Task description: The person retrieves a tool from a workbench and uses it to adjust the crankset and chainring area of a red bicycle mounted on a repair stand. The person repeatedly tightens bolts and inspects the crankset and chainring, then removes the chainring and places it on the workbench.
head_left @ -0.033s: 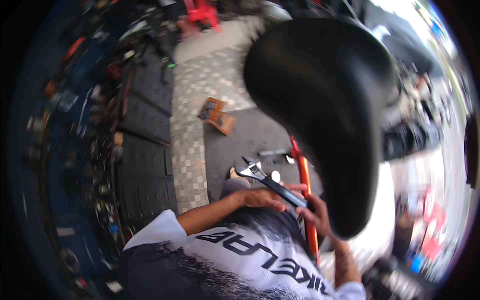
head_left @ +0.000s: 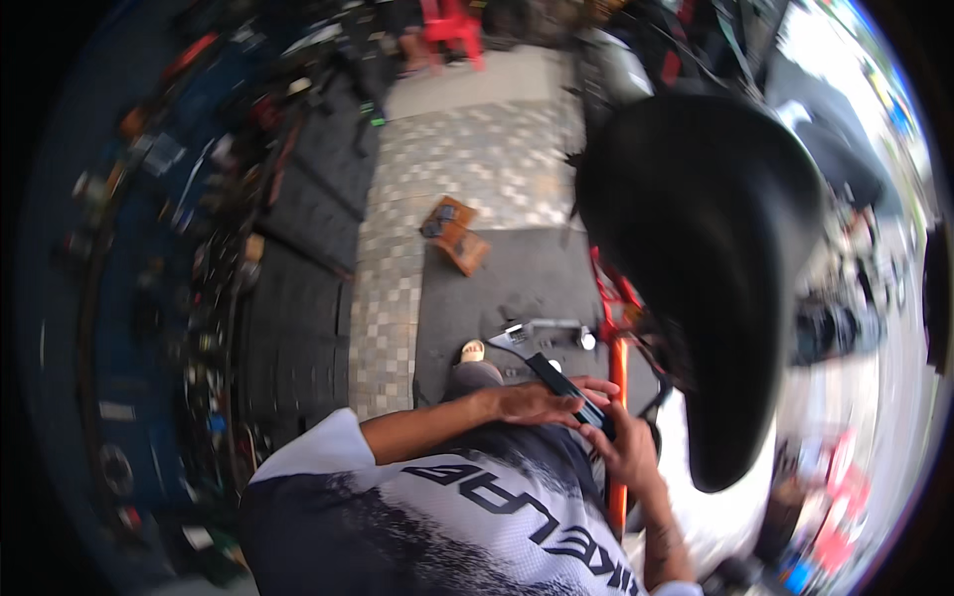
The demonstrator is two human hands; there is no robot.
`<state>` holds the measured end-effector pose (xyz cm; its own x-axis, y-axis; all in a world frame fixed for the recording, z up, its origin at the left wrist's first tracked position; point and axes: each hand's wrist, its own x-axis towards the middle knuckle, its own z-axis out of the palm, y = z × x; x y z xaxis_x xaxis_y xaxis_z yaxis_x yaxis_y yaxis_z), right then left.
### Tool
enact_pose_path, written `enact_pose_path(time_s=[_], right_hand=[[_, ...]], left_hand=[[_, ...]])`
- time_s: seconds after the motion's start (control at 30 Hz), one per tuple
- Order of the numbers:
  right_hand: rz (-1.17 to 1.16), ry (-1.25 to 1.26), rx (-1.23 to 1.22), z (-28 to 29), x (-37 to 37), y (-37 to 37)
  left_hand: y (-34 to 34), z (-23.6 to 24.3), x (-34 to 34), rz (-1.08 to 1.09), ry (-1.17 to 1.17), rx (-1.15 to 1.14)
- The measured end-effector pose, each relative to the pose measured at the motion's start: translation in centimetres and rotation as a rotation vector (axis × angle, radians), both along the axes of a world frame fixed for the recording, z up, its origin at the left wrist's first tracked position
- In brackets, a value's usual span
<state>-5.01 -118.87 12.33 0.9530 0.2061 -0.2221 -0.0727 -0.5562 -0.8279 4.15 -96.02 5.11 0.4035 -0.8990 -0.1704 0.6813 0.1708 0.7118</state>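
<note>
An adjustable wrench [head_left: 568, 389] with a silver head and a dark handle lies slantwise between my hands, its jaws pointing up and left. My left hand [head_left: 532, 402] has its thumb over the handle and its fingers showing past the far side. My right hand [head_left: 630, 449] grips the handle's lower end between thumb and fingers. Close beside them stands a bicycle's orange-red frame tube [head_left: 618, 392]. The black saddle [head_left: 701, 268], large and near, hides part of the bicycle to the right of my hands.
Dark drawer cabinets [head_left: 298, 328] and a cluttered blue wall line the left. On the floor mat's [head_left: 452, 308] far edge lies a brown, open case-like object [head_left: 462, 248]. A silver bar-like part [head_left: 556, 324] shows beyond the wrench. A red chair [head_left: 452, 35] stands far back.
The view has shifted, so the saddle and bicycle sit further right and lower. The wrench has turned in my hands, its head now less plainly seen. Both hands stay on it.
</note>
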Motion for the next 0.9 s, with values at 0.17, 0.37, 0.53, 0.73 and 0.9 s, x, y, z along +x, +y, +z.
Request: enact_pose_path(time_s=[0.17,0.37,0.53,0.73,0.9], right_hand=[[0.262,0.065,-0.05,-2.2,5.4,6.9],[0.261,0.274,-0.119,-3.2,7.8,8.7],[0.248,0.369,-0.199,-6.9,10.4,14.3],[0.105,0.538,-0.167,-15.0,11.6,20.5],[0.343,0.472,-0.432,-22.5,7.5,16.5]], left_hand=[[6.3,-5.7,5.8,0.84,0.683,0.017],[28.9,-10.3,10.1,1.322,0.254,0.425],[48.4,-10.8,9.9,1.61,0.223,0.86],[72.7,-11.7,10.0,1.891,0.193,1.757],[87.8,-12.2,9.0,1.765,0.451,2.03]])
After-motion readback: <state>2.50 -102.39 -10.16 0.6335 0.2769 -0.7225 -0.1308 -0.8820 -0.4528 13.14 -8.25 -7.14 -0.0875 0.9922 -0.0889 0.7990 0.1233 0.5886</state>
